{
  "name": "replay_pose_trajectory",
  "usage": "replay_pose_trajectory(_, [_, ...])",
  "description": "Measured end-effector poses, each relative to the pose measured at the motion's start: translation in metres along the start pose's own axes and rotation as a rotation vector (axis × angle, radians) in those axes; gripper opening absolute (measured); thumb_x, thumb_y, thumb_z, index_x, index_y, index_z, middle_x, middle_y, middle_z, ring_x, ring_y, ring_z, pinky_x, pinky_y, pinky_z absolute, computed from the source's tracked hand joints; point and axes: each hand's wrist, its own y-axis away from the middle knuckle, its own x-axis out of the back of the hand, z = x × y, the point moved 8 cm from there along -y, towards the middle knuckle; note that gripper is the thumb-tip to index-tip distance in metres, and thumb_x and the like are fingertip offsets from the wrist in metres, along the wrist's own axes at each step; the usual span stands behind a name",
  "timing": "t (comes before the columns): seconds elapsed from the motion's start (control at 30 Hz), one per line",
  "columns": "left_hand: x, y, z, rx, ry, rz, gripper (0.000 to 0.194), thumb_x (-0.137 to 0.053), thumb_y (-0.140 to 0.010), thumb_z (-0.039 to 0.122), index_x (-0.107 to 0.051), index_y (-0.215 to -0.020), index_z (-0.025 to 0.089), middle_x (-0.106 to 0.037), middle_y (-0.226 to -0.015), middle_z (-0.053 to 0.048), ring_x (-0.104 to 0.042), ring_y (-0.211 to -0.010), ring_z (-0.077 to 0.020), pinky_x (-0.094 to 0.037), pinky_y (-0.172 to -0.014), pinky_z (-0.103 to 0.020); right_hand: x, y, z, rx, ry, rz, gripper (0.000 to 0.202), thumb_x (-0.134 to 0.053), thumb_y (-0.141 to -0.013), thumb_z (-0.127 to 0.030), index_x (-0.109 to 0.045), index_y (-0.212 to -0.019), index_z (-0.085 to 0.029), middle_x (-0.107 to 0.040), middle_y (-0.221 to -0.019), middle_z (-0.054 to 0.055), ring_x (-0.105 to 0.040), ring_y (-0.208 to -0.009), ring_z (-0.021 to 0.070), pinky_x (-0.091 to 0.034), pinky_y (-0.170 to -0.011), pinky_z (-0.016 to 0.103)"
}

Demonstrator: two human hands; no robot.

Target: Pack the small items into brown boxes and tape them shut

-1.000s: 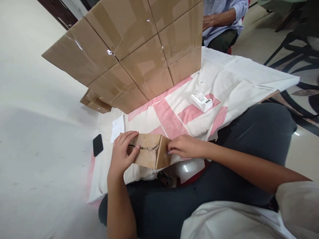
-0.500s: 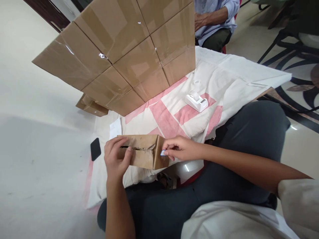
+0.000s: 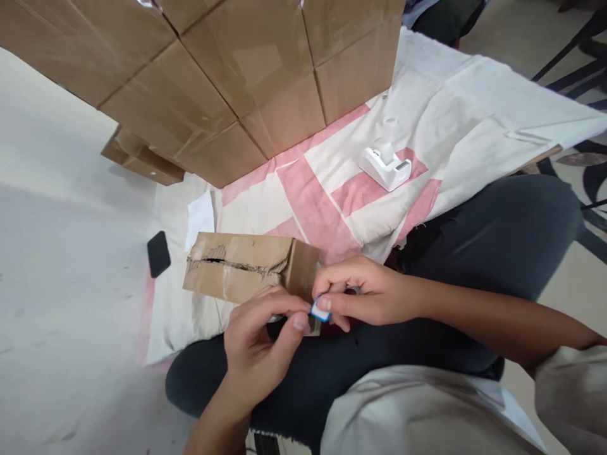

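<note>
A small white piece with a blue edge (image 3: 320, 311), perhaps a label or card, is pinched between the thumb and fingers of my right hand (image 3: 365, 294). My left hand (image 3: 263, 338) has its thumb and index fingertips drawn close together at the left edge of that piece; whether they grip anything is too small to make out. Just beyond both hands lies a brown cardboard box (image 3: 237, 278), its top seam torn and ragged. My left hand overlaps the box's near side, and its lower right part is partly hidden by my fingers.
A stack of taped cartons (image 3: 265, 69) rises at the back. A white tape dispenser (image 3: 386, 169) stands on the pink-and-white cloth (image 3: 317, 202). To the left are a paper sheet (image 3: 200, 218), a black phone (image 3: 158, 254) and a smaller carton (image 3: 142, 158). Another person's leg (image 3: 446, 25) shows behind.
My left hand has left the box and come right, to the small piece. My right hand has drawn slightly nearer me with the piece. The view has tilted down.
</note>
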Motion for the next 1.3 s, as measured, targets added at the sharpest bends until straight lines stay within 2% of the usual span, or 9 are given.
replay_pose_trajectory(0.27, [-0.005,-0.007,0.001,0.013,-0.011,-0.140,0.008,-0.065,-0.093,0.017,-0.067,-0.088,0.022,-0.065,-0.063,0.003,-0.058,-0.058,-0.0120,-0.046,-0.062,-0.030,-0.002,0.001,-0.008,0.066,0.059,-0.048,0.027,-0.056,-0.102,-0.038,-0.062,-0.091,-0.015,-0.060,-0.061,-0.004,-0.050,-0.050,0.0057,-0.035,-0.048,0.015])
replay_pose_trajectory(0.53, [-0.006,-0.011,0.003,-0.018,0.019,-0.177,0.009,-0.062,-0.095,0.019,-0.065,-0.087,0.022,-0.066,-0.065,0.003,-0.058,-0.057,-0.0114,-0.045,-0.061,-0.030,-0.005,0.002,-0.009,-0.013,0.035,-0.101,0.023,-0.050,-0.105,-0.032,-0.061,-0.093,-0.015,-0.062,-0.063,-0.002,-0.050,-0.052,0.0073,-0.036,-0.050,0.018])
replay_pose_trajectory(0.93, [-0.005,-0.010,0.001,0.026,0.012,-0.137,0.012,-0.062,-0.097,0.023,-0.068,-0.086,0.023,-0.065,-0.062,0.002,-0.057,-0.055,-0.0123,-0.045,-0.062,-0.031,-0.005,0.001,-0.005,-0.029,-0.051,-0.093,0.028,-0.052,-0.105,-0.039,-0.061,-0.094,-0.015,-0.061,-0.060,-0.003,-0.049,-0.051,0.0074,-0.036,-0.050,0.018])
replay_pose_trajectory(1.1, [-0.006,-0.008,0.000,0.006,0.003,-0.144,0.009,-0.063,-0.097,0.023,-0.066,-0.088,0.022,-0.066,-0.066,0.002,-0.057,-0.059,-0.0123,-0.044,-0.062,-0.031,-0.006,0.001,0.000,-0.072,-0.137,-0.062,0.029,-0.056,-0.103,-0.041,-0.060,-0.092,-0.015,-0.062,-0.059,-0.004,-0.046,-0.046,0.0059,-0.032,-0.045,0.018])
replay_pose_trajectory(1.2, [-0.007,-0.008,0.000,-0.026,0.012,-0.123,0.005,-0.069,-0.092,0.025,-0.065,-0.090,0.023,-0.067,-0.070,0.001,-0.058,-0.061,-0.0129,-0.044,-0.062,-0.031,-0.004,0.000,0.004,-0.105,-0.235,-0.023,0.031,-0.060,-0.100,-0.044,-0.062,-0.090,-0.014,-0.060,-0.055,-0.004,-0.045,-0.043,0.0055,-0.032,-0.043,0.017])
replay_pose_trajectory(1.3, [-0.008,-0.008,-0.002,-0.040,0.023,-0.113,0.015,-0.079,-0.085,0.028,-0.065,-0.090,0.023,-0.068,-0.070,0.001,-0.059,-0.061,-0.0132,-0.046,-0.062,-0.030,0.000,-0.001,0.007,-0.114,-0.286,0.019,0.032,-0.065,-0.097,-0.045,-0.065,-0.089,-0.013,-0.059,-0.051,-0.005,-0.046,-0.040,0.0053,-0.033,-0.043,0.017])
